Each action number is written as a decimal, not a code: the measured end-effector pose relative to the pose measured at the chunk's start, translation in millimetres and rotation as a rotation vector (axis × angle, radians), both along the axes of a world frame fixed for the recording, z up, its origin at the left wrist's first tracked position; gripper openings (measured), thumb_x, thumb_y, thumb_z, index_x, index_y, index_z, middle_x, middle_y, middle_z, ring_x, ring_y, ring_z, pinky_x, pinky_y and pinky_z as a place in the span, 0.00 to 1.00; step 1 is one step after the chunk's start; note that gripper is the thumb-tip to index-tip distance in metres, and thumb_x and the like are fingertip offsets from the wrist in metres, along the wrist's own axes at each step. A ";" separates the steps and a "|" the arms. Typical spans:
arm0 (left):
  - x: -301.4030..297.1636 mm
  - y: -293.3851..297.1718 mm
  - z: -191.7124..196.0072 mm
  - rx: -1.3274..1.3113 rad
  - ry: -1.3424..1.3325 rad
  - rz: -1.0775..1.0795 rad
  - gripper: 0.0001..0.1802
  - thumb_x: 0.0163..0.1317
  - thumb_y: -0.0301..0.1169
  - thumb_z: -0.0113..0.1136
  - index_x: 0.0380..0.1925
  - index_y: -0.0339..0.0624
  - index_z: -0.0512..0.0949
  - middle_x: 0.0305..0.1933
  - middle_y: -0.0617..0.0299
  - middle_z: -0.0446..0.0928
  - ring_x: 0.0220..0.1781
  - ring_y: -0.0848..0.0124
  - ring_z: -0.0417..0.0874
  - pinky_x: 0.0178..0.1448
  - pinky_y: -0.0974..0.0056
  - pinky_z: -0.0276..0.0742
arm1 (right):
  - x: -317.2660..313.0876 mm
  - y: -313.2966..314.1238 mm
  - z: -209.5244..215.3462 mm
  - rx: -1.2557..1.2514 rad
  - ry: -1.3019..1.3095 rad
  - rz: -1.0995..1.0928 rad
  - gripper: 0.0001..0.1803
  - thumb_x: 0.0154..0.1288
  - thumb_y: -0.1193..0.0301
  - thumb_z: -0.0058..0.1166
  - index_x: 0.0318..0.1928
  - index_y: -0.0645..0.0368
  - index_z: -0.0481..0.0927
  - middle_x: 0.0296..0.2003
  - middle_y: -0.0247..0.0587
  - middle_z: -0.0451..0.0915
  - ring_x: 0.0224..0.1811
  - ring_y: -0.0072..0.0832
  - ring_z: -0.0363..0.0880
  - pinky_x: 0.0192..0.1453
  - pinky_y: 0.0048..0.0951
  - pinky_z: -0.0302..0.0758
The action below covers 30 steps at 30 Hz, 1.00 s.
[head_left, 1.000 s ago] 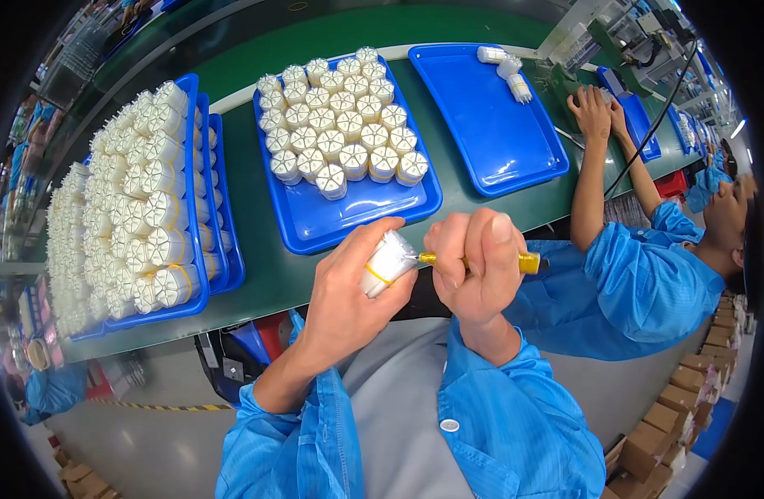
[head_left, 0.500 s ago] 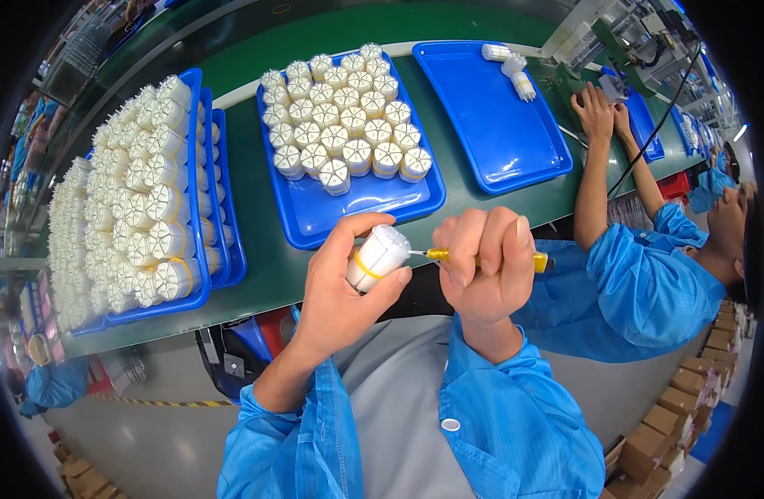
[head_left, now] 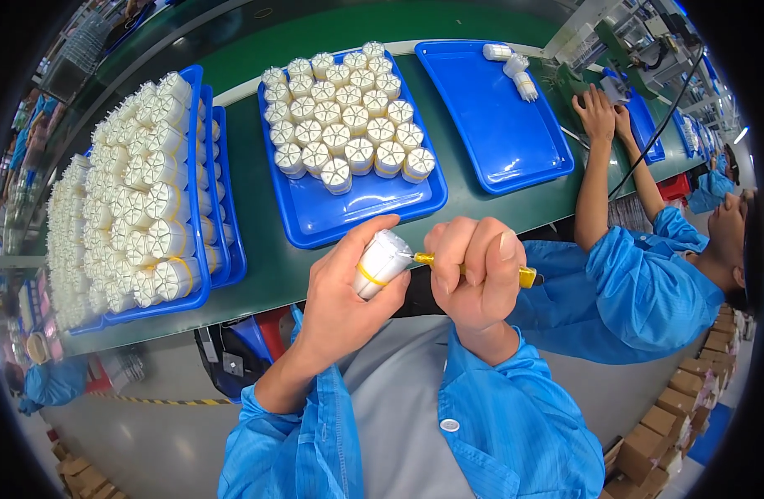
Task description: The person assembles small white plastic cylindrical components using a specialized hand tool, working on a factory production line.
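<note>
My left hand (head_left: 342,293) grips a small white cylinder part (head_left: 381,263) with a yellow band round it, held on its side just below the bench edge. My right hand (head_left: 475,270) is closed round a yellow-handled tool (head_left: 526,277), and the tool's tip touches the end of the white part. Both hands sit close together over my lap, in blue sleeves. Directly beyond them a blue tray (head_left: 373,209) carries several upright white cylinder parts (head_left: 346,120).
At the left, stacked blue trays (head_left: 200,208) hold many white parts lying on their sides. A further blue tray (head_left: 498,125) at the right holds three white parts (head_left: 511,65). A person in a blue coat (head_left: 648,283) works at the green bench (head_left: 265,274) to my right.
My hands have shifted slightly right and up with the part and tool still joined. The neighbour's hands stay on the bench.
</note>
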<state>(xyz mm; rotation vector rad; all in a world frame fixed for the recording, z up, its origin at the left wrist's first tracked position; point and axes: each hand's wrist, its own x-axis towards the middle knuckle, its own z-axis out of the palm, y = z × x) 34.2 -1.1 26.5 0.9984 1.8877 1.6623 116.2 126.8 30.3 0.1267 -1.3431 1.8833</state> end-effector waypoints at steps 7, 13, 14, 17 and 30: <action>-1.6 1.8 -2.7 -0.036 0.210 0.007 0.28 0.51 0.21 0.66 0.54 0.33 0.73 0.45 0.46 0.80 0.42 0.55 0.85 0.45 0.59 0.79 | -6.4 0.5 -6.5 -0.107 0.072 0.035 0.23 0.78 0.63 0.34 0.21 0.56 0.62 0.15 0.36 0.66 0.17 0.18 0.55 0.23 0.24 0.55; -4.4 4.2 -11.0 -0.039 0.287 0.034 0.26 0.51 0.20 0.65 0.53 0.36 0.74 0.42 0.51 0.80 0.36 0.62 0.84 0.43 0.62 0.78 | -13.7 15.8 -4.2 -0.087 -0.163 0.139 0.24 0.78 0.65 0.36 0.19 0.56 0.59 0.13 0.35 0.62 0.16 0.18 0.53 0.19 0.23 0.51; -5.4 5.0 -9.8 -0.033 0.275 0.030 0.26 0.52 0.20 0.64 0.54 0.35 0.73 0.42 0.52 0.80 0.37 0.63 0.83 0.44 0.63 0.78 | -13.5 16.8 -5.9 -0.086 -0.163 0.138 0.24 0.78 0.65 0.36 0.19 0.56 0.59 0.13 0.35 0.62 0.16 0.18 0.53 0.19 0.23 0.51; -8.8 1.0 -13.2 -0.009 0.115 0.005 0.26 0.53 0.20 0.63 0.55 0.36 0.72 0.43 0.56 0.78 0.39 0.68 0.81 0.46 0.65 0.77 | -11.6 19.0 -14.0 -0.230 -0.069 0.145 0.24 0.78 0.63 0.33 0.19 0.56 0.59 0.13 0.38 0.65 0.16 0.19 0.54 0.21 0.24 0.54; -1.4 -0.8 -7.7 0.041 -0.042 0.068 0.27 0.50 0.18 0.64 0.53 0.38 0.71 0.38 0.62 0.77 0.38 0.77 0.77 0.42 0.69 0.75 | -5.4 0.0 -13.5 -0.082 0.048 0.092 0.23 0.78 0.62 0.34 0.23 0.57 0.64 0.18 0.42 0.70 0.19 0.20 0.60 0.25 0.24 0.61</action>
